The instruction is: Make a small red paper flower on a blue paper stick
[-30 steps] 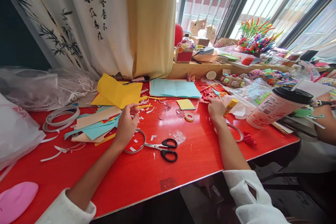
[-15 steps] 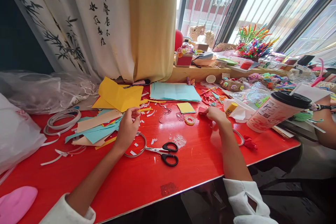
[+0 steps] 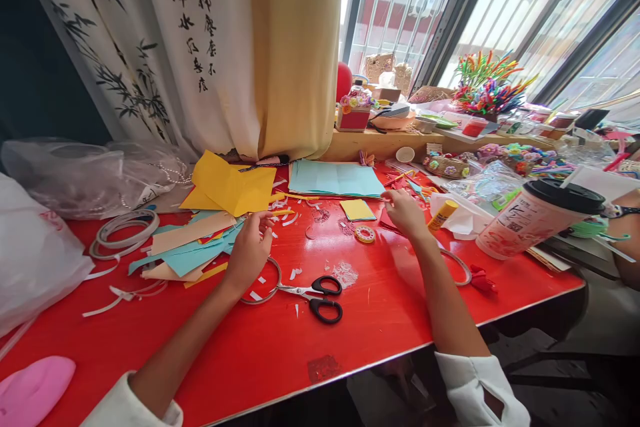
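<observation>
My left hand point(image 3: 251, 250) hovers at the right edge of the coloured paper strips point(image 3: 193, 247), fingers loosely curled, just below the yellow paper point(image 3: 230, 183); whether it pinches anything is too small to tell. My right hand point(image 3: 404, 212) is over the dark red paper point(image 3: 389, 221), near the right corner of the light blue sheets point(image 3: 335, 178), its fingertips together; what they hold, if anything, is hidden. Between the hands lie black-handled scissors point(image 3: 320, 293), a tape roll point(image 3: 365, 234) and a small yellow square pad point(image 3: 357, 209). A glue stick point(image 3: 443, 214) is right of my right hand.
A lidded cup point(image 3: 537, 219) stands at the right, near another person's arm point(image 3: 627, 263). White rings of tape point(image 3: 123, 233) and plastic bags point(image 3: 35, 253) are at the left. Craft supplies crowd the windowsill point(image 3: 390, 140). Paper scraps dot the red table point(image 3: 380, 320).
My right hand has moved slightly up and away from the red paper, towards the light blue sheets. My left hand has barely moved. The view has shifted a little.
</observation>
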Action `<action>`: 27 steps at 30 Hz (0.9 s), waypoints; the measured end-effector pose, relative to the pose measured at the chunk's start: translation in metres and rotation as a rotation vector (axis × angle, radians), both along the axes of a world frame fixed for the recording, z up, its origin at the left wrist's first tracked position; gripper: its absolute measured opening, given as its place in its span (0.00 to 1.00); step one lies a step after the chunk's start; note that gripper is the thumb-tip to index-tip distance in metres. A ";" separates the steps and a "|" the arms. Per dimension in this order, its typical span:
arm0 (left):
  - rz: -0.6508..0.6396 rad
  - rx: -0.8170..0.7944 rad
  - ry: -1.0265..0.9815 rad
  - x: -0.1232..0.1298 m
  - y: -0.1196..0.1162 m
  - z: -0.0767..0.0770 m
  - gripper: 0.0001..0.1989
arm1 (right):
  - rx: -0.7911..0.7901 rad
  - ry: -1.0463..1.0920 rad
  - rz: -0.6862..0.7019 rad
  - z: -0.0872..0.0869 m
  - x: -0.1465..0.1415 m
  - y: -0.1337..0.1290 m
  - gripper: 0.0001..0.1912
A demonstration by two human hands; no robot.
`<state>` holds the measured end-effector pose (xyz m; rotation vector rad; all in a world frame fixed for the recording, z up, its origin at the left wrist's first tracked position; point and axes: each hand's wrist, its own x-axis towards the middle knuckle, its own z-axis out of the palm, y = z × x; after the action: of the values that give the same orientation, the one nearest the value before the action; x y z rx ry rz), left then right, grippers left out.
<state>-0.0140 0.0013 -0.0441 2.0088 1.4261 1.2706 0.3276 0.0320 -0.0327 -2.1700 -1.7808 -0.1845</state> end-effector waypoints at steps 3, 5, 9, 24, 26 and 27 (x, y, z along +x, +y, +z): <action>-0.010 0.119 0.169 -0.001 -0.001 -0.002 0.13 | 0.027 0.002 0.021 -0.011 -0.014 0.007 0.18; -0.028 0.221 0.318 -0.001 -0.002 -0.002 0.14 | 0.013 0.009 0.031 -0.019 -0.018 0.009 0.17; -0.053 0.364 0.547 0.004 -0.008 -0.002 0.17 | -0.001 0.055 0.037 -0.028 -0.016 0.012 0.20; 0.285 0.428 0.440 0.044 -0.003 0.063 0.15 | 0.153 0.392 -0.019 -0.022 0.018 0.010 0.24; 0.262 0.361 0.284 0.061 0.010 0.081 0.15 | 0.195 0.438 -0.029 -0.016 0.017 0.007 0.23; 0.212 0.301 0.163 0.070 0.018 0.088 0.15 | 0.220 0.463 -0.032 -0.010 0.014 0.005 0.21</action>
<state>0.0564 0.0195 0.0444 2.2472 1.6432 1.5188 0.3420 0.0375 -0.0425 -1.8947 -1.3966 0.1052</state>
